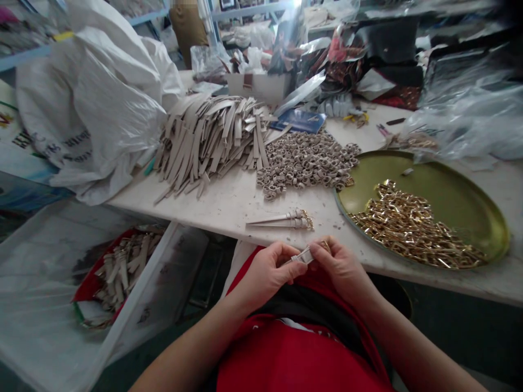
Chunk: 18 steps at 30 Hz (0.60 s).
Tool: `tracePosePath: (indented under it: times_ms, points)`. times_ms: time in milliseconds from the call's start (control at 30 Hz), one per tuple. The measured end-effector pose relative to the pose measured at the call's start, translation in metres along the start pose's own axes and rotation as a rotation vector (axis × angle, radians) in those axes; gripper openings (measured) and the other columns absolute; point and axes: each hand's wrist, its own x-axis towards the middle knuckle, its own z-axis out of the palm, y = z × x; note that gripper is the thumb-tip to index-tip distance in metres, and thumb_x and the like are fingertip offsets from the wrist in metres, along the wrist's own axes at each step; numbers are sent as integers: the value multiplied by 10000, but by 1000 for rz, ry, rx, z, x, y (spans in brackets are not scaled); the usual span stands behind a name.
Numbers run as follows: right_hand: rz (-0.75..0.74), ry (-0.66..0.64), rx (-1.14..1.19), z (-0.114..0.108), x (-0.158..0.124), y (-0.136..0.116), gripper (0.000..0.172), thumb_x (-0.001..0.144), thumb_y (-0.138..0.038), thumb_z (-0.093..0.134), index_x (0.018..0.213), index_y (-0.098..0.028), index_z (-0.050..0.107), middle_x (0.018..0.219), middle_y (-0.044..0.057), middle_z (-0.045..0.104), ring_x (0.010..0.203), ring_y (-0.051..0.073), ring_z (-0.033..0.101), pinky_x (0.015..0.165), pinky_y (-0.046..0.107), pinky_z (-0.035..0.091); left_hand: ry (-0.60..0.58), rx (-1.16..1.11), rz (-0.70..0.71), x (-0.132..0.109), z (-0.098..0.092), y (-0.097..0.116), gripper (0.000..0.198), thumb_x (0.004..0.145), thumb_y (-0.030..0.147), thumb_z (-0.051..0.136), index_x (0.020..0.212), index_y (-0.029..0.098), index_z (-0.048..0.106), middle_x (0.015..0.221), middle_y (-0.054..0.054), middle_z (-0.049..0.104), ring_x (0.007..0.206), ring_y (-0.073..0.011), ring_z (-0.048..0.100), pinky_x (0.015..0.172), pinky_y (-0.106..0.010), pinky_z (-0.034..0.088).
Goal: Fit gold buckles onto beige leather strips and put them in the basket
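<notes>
Your left hand (265, 272) and right hand (345, 269) meet, both clamped on a beige strap (301, 256) lying crosswise, gold buckle (324, 246) rightward.

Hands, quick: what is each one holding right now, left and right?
Left hand: closed on the beige strap.
Right hand: closed on the same strap, at its gold buckle end.

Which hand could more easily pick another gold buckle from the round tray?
Probably the right hand: it is nearer the green tray of gold buckles, which sits on its side. The left hand would have to cross over. Both now pinch one beige strap.
</notes>
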Motion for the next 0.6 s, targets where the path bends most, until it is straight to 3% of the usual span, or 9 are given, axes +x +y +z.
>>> tracePosePath:
  times_ms: [100, 200, 333, 600]
  points:
    - [-247, 141, -286, 1, -7, 3, 266, 727, -398, 646, 835, -222, 479, 604, -60, 485, 500, 103, 436, 472, 224, 363, 29, 47, 34, -6, 4, -4, 258, 730, 325, 652, 876, 126, 577, 760, -5, 602, 606, -82, 512, 579, -214, 414]
    - [-325, 5, -542, -1, -14, 5, 153, 784, -343, 566, 863, -218, 527, 563, -55, 482, 471, 105, 417, 447, 224, 337, 46, 95, 48, -9, 7, -9, 242, 736, 301, 646, 890, 122, 591, 764, -17, 620, 638, -102, 548, 618, -228, 438]
    - [-388, -113, -767, -6, -19, 6, 110, 823, -315, 510, 799, -213, 544, 609, -19, 550, 529, 125, 474, 503, 243, 374, -44, 4, -11, -13, 5, -14, 295, 750, 304, 634, 966, 107, 594, 880, -73, 655, 719, -131, 607, 683, -257, 472]
    - [-377, -352, -806, -13, -26, -3, 137, 855, -303, 458, 786, -211, 533, 674, 6, 615, 599, 144, 536, 555, 249, 405, -133, -81, -110, -15, 7, -19, 370, 709, 348, 679, 971, 104, 590, 837, -68, 660, 707, -132, 620, 694, -274, 481]
